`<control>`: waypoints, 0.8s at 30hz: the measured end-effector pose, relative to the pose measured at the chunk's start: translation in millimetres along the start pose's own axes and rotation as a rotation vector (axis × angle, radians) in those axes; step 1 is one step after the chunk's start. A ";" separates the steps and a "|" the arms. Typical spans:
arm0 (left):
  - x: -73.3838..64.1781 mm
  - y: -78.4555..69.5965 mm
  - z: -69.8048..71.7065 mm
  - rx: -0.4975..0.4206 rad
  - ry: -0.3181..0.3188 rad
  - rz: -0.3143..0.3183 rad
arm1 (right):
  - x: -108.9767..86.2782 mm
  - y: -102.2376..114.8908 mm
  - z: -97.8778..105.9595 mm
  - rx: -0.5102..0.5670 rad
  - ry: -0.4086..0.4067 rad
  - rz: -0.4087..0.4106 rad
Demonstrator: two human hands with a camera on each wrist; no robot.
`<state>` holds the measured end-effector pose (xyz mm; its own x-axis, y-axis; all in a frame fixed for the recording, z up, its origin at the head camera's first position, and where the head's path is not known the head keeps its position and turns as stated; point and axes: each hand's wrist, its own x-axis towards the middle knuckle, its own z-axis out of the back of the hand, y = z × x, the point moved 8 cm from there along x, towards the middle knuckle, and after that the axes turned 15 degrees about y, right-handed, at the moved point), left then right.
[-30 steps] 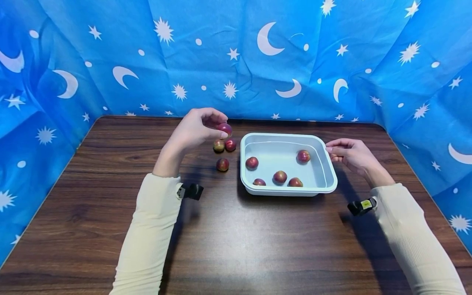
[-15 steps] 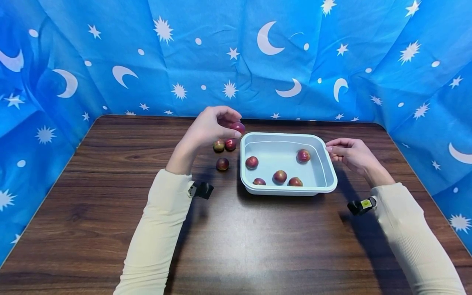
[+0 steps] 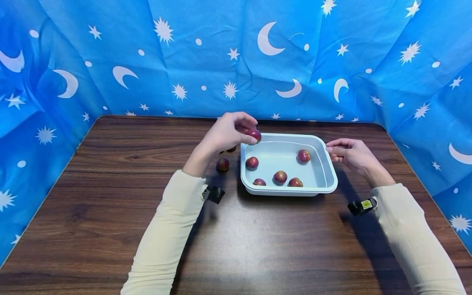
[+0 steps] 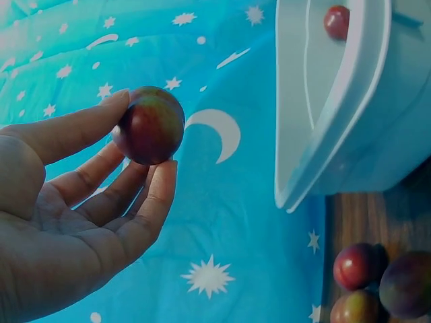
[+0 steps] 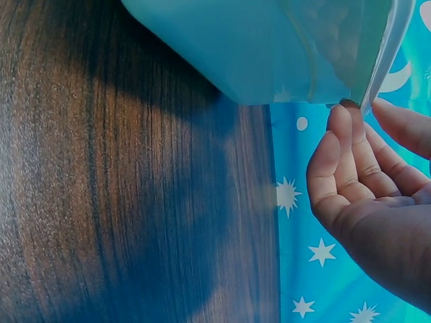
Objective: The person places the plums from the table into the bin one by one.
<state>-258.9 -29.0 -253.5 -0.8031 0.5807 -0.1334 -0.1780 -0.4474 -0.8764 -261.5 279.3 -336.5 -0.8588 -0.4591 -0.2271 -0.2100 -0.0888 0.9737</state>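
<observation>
A reddish-purple plum (image 3: 254, 135) is pinched between the thumb and fingers of my left hand (image 3: 228, 133), above the left back corner of a white plastic tub (image 3: 289, 191). In the left wrist view the same plum (image 4: 149, 126) is held at the fingertips, apart from the tub's rim (image 4: 330, 151). My right hand (image 3: 355, 157) pinches the tub's right rim; the right wrist view has its thumb and fingers (image 5: 342, 145) on either side of that edge. Inside the tub lie several plums, one of them toward the right (image 3: 303, 156).
Left of the tub, one loose plum (image 3: 222, 164) shows on the dark wooden table (image 3: 92, 205). More plums (image 4: 357, 267) lie beside it, mostly hidden by my left hand in the head view. A blue star-and-moon cloth (image 3: 206, 53) hangs behind the table.
My left hand has carried the plum rightward, from over the loose plums to the tub's left back corner. The right hand and the tub have stayed in place.
</observation>
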 end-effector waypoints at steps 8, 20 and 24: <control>6.3 0.5 -14.0 0.000 0.029 0.016 | -0.3 -0.6 0.7 0.001 -0.004 -0.003; 7.9 2.6 -15.5 -0.005 0.036 -0.004 | -0.3 -1.3 1.3 0.013 -0.007 -0.011; 6.1 3.6 -13.3 -0.006 0.032 -0.010 | -0.1 -1.3 1.3 0.016 -0.003 -0.012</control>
<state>-256.8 -18.1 -263.6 -0.7827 0.6067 -0.1390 -0.1829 -0.4376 -0.8804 -261.8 280.6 -337.7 -0.8578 -0.4553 -0.2387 -0.2276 -0.0799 0.9705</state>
